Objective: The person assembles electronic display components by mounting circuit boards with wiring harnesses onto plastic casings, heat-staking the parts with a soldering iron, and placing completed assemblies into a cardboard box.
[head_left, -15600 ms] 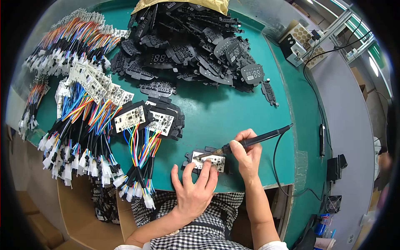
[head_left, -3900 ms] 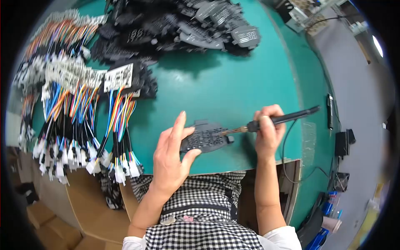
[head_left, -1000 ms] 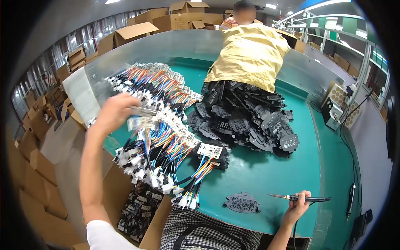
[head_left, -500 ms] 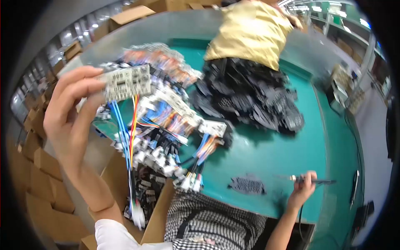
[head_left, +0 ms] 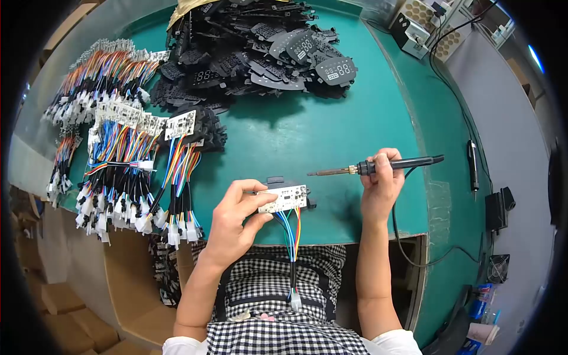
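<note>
My left hand (head_left: pixel 236 222) pinches the left end of a white circuit board (head_left: pixel 285 199) near the table's front edge. The board lies over a black plastic panel (head_left: pixel 276 180), whose edges show behind it and at its right. Coloured wires (head_left: pixel 291 236) hang from the board over the table edge, ending in a white connector (head_left: pixel 296 300) above the checked apron. In my right hand (head_left: pixel 381 186) is a soldering iron (head_left: pixel 378 167), held level, its tip pointing left. The tip is above and right of the board, apart from it.
Wired boards (head_left: pixel 127 118) lie in bundles at the left. Black display panels (head_left: pixel 254 59) are heaped at the back beside a yellow cloth (head_left: pixel 180 10). A cardboard box (head_left: pixel 127 278) stands below left. The iron's cord (head_left: pixel 408 257) loops at the right, near a black pen-like tool (head_left: pixel 472 165).
My left hand has brought the circuit board down from the upper left onto the black panel. The soldering iron has turned its tip toward the board. The head view has shifted.
</note>
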Motion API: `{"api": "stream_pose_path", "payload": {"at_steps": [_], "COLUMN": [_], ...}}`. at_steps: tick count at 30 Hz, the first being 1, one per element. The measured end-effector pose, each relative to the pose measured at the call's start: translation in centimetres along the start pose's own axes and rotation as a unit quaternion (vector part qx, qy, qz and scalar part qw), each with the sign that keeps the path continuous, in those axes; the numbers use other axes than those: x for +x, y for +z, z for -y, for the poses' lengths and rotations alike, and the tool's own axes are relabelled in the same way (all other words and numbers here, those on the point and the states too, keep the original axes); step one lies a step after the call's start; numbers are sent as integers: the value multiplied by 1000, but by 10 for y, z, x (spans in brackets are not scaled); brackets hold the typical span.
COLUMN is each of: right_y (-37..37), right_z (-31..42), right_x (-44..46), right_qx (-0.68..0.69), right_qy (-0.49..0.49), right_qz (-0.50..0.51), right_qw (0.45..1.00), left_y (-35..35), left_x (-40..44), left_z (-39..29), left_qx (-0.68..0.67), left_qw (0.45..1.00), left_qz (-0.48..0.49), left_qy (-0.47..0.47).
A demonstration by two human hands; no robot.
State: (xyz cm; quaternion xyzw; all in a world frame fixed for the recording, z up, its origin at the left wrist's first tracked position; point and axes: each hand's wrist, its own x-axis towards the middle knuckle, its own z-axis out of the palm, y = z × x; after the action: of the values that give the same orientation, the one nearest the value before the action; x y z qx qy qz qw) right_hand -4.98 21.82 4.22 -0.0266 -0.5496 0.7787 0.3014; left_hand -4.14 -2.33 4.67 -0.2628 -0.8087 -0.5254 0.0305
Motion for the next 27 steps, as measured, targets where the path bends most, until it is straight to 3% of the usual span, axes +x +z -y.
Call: {"api": "stream_pose_path", "payload": {"at_steps": [4,6,12,19,22,25,27], "right_y": [1,-1,0,0,1,2,-1], "right_z": [2,1,2,1,2,3,2], "right_x": [-1,-1,-2,-3,-6,-7,-8], "right_qx": [-16,2,-12,-21,-23,-44,-48], "right_qy": [7,4,18,20,23,19,30], "right_qz": [-8,4,3,6,4,5,37], "right_qw": [1000,1000,1000,1000,999,999,998], "left_y": [4,2,2,5,-2,-2,3], "left_x": [-1,-1,-7,-5,-1,1,1], "left_z": [9,10,17,17,19,9,-3], "left_qx": [1,109,212,224,215,301,304], "left_qw": [1000,993,976,973,976,947,948], "left_qz": [-15,-12,-19,-32,-15,52,47], "left_qy": [-8,31,41,46,41,101,78]}}
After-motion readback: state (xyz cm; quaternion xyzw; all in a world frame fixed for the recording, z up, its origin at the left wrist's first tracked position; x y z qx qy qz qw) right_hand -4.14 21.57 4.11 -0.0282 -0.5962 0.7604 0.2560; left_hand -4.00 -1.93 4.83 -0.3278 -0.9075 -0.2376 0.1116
